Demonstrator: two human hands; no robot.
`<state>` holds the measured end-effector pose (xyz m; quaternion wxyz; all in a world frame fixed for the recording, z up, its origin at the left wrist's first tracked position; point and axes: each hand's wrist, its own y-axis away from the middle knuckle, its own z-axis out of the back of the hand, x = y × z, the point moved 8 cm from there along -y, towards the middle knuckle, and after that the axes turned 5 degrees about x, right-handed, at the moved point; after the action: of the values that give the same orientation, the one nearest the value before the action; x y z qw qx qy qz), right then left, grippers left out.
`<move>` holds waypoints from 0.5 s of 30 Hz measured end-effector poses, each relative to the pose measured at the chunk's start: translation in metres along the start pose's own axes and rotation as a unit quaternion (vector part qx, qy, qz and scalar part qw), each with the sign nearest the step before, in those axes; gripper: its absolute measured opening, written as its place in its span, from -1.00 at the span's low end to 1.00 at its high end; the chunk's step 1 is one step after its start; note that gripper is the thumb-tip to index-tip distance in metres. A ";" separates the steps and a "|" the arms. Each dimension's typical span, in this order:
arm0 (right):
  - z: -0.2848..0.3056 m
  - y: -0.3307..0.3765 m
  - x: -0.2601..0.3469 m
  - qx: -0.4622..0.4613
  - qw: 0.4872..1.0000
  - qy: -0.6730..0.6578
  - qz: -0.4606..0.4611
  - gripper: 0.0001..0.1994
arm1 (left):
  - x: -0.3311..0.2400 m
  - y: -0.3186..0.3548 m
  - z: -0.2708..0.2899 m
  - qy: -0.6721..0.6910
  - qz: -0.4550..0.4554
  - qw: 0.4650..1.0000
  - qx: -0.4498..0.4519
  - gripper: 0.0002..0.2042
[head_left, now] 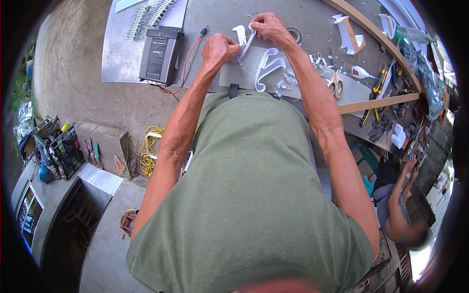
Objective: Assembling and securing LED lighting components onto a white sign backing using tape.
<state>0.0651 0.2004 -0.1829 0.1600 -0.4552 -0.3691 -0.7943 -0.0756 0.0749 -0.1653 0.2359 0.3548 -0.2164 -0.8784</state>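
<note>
I see left hand [222,50] and right hand [269,28] closed, pinching white curved piece [248,45] at two places over bench [210,17], probably to steady it. White zigzag piece [264,69] lies nearby; scissors [336,83] near right forearm [316,93], perhaps for quick reach.

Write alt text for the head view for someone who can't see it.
A person's bare left hand and right hand hold a thin curved white piece over a smooth grey table. A dark rectangular box sits to the left; pale-handled metal scissors lie to the right.
</note>
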 end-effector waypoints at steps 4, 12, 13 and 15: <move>-0.004 0.004 0.004 0.017 1.000 0.011 -0.014 -0.72 | -0.001 -0.005 -0.004 -0.055 -0.010 0.998 -0.005 -0.69; -0.004 0.002 0.005 0.006 0.999 0.034 0.003 -0.71 | 0.007 -0.004 -0.014 -0.009 0.036 0.999 -0.018 -0.77; -0.004 0.002 0.006 0.007 0.999 0.034 0.002 -0.71 | 0.009 -0.001 -0.016 0.014 0.045 0.999 -0.013 -0.79; -0.004 0.005 0.009 0.010 0.999 0.041 0.006 -0.71 | 0.009 0.001 -0.017 0.024 0.052 0.998 -0.007 -0.79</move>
<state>0.0604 0.1951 -0.1742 0.1844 -0.4232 -0.3674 -0.8074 -0.0687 0.0654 -0.1804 0.2894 0.3624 -0.2225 -0.8575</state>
